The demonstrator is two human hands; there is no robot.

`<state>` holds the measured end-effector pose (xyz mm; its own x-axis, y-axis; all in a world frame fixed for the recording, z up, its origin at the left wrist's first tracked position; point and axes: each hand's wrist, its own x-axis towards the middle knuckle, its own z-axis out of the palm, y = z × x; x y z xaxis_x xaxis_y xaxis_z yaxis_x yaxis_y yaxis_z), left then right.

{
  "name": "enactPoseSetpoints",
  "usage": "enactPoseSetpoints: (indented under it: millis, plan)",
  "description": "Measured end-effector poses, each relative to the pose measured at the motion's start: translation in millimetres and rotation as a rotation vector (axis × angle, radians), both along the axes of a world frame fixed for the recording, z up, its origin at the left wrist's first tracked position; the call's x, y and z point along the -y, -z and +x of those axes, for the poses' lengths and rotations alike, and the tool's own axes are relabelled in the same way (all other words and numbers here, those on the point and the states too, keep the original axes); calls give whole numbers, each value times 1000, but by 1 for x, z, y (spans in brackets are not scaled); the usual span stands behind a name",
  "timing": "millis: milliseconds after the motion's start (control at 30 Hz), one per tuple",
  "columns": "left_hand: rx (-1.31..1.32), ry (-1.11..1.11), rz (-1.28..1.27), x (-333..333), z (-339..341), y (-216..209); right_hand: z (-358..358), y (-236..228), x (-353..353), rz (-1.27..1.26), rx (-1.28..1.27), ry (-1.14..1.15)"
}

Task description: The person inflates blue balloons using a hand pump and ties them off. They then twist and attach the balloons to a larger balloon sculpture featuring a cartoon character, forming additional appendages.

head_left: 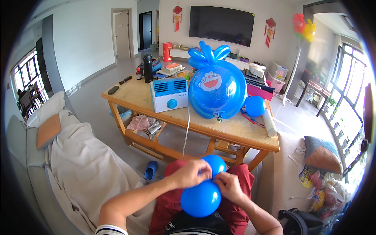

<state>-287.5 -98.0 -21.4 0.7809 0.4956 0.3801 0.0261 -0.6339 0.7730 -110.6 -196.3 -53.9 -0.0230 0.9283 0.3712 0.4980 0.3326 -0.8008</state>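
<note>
Two round blue balloons lie over my lap: the nearer, larger balloon (200, 199) and the farther balloon (216, 164). Their necks meet between my hands, where my fingers cover the join. My left hand (190, 174) has curled fingers at the left of this join, against the farther balloon. From the right, my right hand (230, 186) pinches the balloon necks between thumb and fingers. Ahead on the wooden table (137, 98) stands a big clear blue balloon (219, 92) with a cartoon face and long twisted balloons on top. Another small blue balloon (255, 106) touches its right side.
A white and blue air-blowing box (169, 95) and a black bottle (147, 69) stand on the table, with a white cable hanging down. A white roll (269, 123) lies at its right end. Sofas (82, 156) flank me. A black bag (299, 223) sits at lower right.
</note>
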Motion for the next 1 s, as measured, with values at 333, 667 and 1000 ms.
enactPoseSetpoints:
  millis: [333, 667, 1000]
  plan:
    - [345, -447, -1033, -170, 121, 9, 65, 36, -37, -280, -1045, -107]
    - [377, -802, -848, -190, 196, 30, 68, 49, -35, -363, -469, -182]
    - [412, -712, -249, -133, 174, 39, 68, 51, -41, -293, -755, -351]
